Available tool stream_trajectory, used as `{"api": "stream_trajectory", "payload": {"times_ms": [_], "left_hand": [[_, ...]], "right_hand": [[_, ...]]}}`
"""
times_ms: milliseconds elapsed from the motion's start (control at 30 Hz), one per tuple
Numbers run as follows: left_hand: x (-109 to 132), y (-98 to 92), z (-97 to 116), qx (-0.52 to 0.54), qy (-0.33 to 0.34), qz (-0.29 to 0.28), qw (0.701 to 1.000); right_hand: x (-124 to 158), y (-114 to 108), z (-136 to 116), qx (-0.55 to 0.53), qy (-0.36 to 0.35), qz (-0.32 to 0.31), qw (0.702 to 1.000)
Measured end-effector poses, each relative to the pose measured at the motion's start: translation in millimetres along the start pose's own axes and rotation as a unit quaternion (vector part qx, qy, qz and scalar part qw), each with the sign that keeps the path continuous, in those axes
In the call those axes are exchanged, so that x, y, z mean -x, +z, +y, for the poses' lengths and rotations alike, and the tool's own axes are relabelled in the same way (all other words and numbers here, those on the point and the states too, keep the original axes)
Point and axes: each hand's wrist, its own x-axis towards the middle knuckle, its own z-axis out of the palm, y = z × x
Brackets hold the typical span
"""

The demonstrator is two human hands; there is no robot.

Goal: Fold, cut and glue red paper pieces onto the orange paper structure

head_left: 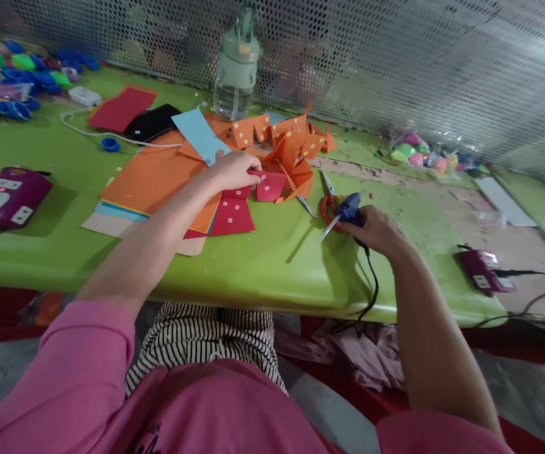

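My left hand (235, 171) pinches the top edge of a red folded paper piece (271, 186) dotted with small pale squares. A larger red dotted paper (234, 217) lies just below that hand. Orange folded paper shapes (295, 145) with yellow squares stand behind it. In my right hand (380, 228) is a blue hot glue gun (349, 209), fingers wrapped round its handle. A pale glue stick (329, 228) pokes out of it and a black cord (373, 277) hangs over the table edge. Red-handled scissors (327, 207) lie open beside the gun, partly hidden by it.
Sheets of orange paper (159, 183), a light blue strip (200, 135) and a black phone (155, 122) lie left of centre. A water bottle (237, 72) stands against the perforated metal panel (371, 69). Purple power sockets (10, 197) and bagged colourful pieces (414, 151) sit on the green table (272, 268).
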Motion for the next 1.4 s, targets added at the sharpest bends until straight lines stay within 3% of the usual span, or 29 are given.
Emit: {"api": "stream_trajectory", "payload": {"times_ms": [100, 200, 267, 333, 367, 500, 633, 967, 1100, 1267, 1400], "left_hand": [[-1.3, 0.1, -0.3, 0.006, 0.001, -0.001, 1.000], [-2.1, 0.0, 0.6, 0.007, -0.007, -0.004, 1.000], [-1.3, -0.2, 2.0, 0.005, -0.010, -0.003, 1.000], [0.6, -0.5, 3.5, 0.005, -0.008, 0.000, 1.000], [1.7, -0.6, 4.1, 0.005, -0.006, 0.002, 1.000], [4.3, -0.1, 4.7, 0.014, 0.007, 0.007, 1.000], [3.5, 0.6, 3.7, 0.027, 0.009, 0.005, 1.000], [4.1, 1.1, 4.1, 0.029, 0.007, 0.012, 0.999], [3.6, 0.4, 5.0, 0.023, -0.003, 0.008, 1.000], [2.7, 0.7, 3.7, 0.019, 0.000, 0.001, 1.000], [1.7, 1.6, 2.4, 0.014, 0.000, 0.003, 1.000]], "right_hand": [[8.7, -9.6, -5.1, -0.009, -0.090, 0.054, 0.994], [29.0, -10.7, -45.1, -0.040, -0.170, 0.088, 0.981], [42.1, 0.3, -87.0, -0.090, -0.230, 0.056, 0.967], [50.4, 18.3, -129.7, -0.168, -0.289, -0.040, 0.941], [52.3, 28.0, -148.1, -0.182, -0.300, -0.058, 0.935], [49.5, 56.6, -187.2, -0.165, -0.291, -0.084, 0.938], [44.1, 63.7, -189.6, -0.159, -0.295, -0.097, 0.937], [46.2, 55.5, -201.0, -0.104, -0.268, -0.135, 0.948], [41.8, 54.9, -187.3, -0.164, -0.245, -0.147, 0.944], [23.5, 59.4, -144.5, -0.297, -0.133, -0.036, 0.945], [8.1, 67.0, -126.6, -0.326, -0.055, 0.026, 0.943]]}}
